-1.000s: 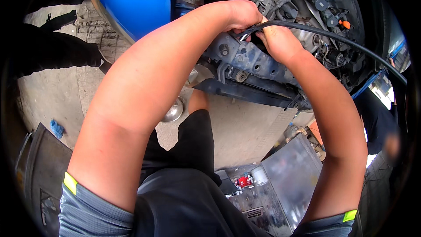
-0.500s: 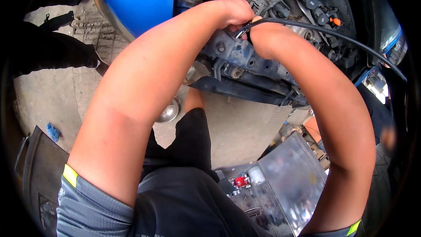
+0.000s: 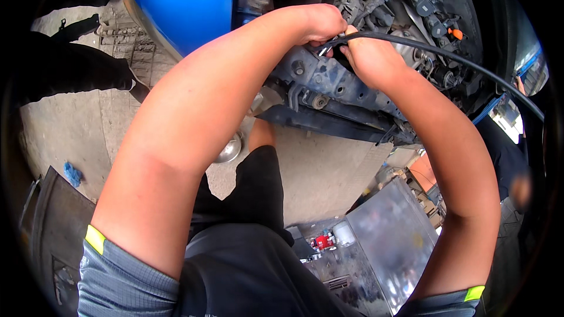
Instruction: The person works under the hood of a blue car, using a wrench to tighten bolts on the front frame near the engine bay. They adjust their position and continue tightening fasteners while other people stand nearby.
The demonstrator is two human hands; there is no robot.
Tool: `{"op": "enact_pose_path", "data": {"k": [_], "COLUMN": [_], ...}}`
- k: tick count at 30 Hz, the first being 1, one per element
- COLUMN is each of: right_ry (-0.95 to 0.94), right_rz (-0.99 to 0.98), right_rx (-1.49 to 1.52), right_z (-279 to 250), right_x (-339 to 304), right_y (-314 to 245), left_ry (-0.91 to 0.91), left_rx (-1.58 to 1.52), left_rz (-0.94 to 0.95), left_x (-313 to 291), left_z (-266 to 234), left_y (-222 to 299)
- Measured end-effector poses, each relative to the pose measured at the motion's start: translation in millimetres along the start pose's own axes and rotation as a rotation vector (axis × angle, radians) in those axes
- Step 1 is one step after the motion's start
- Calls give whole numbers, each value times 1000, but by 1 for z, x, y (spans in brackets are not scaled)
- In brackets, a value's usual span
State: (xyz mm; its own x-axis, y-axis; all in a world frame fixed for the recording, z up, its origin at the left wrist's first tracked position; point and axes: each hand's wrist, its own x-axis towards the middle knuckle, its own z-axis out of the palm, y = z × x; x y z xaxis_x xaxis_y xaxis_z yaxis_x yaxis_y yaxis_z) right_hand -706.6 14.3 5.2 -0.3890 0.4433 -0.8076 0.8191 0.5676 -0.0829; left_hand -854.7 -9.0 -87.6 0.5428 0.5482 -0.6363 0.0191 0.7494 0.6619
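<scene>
Over the front edge of an open engine bay [image 3: 376, 12], my two hands work close together. My left hand [image 3: 324, 23] is closed, its fingers curled down around the end of a long black hose [image 3: 449, 53]; a small shiny metal piece shows below them, its kind unclear. My right hand [image 3: 373, 58] pinches the hose near that end, thumb and forefinger toward my left hand. From there the hose arcs away to the right, above my right wrist. Beneath my hands lies the dark metal front crossmember [image 3: 341, 85] with bolts and holes. My fingertips are partly hidden.
A blue body panel [image 3: 182, 17] stands at the upper left. Another person's dark-clothed legs [image 3: 76, 73] are at far left. A round metal bowl [image 3: 230, 149] sits on the concrete floor. Behind me is a grey metal surface [image 3: 382, 229] beside small containers; a blue rag [image 3: 71, 174] lies left.
My right hand has turned and shifted slightly right and down, showing its thumb. The hose near my hands sits a little lower. My left hand stays closed in nearly the same place.
</scene>
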Motion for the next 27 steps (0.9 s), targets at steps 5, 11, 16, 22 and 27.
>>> {"op": "enact_pose_path", "data": {"k": [5,11,16,22,27], "right_ry": [72,-16,40,272,259], "right_rz": [83,213,219,8,77], "right_rx": [-6,96,46,205,724], "right_z": [2,-20,-2,51,73], "right_x": [-7,-25,-29,-5,2], "right_y": [-5,-16,-7,45,64], "left_ry": [-11,7,3,9,-22], "left_rx": [6,62,19,17,33], "left_rz": [60,46,61,29,39], "left_x": [4,1,3,-1,-2], "left_z": [3,1,2,4,-1], "left_y": [-3,-1,-7,3,0]}}
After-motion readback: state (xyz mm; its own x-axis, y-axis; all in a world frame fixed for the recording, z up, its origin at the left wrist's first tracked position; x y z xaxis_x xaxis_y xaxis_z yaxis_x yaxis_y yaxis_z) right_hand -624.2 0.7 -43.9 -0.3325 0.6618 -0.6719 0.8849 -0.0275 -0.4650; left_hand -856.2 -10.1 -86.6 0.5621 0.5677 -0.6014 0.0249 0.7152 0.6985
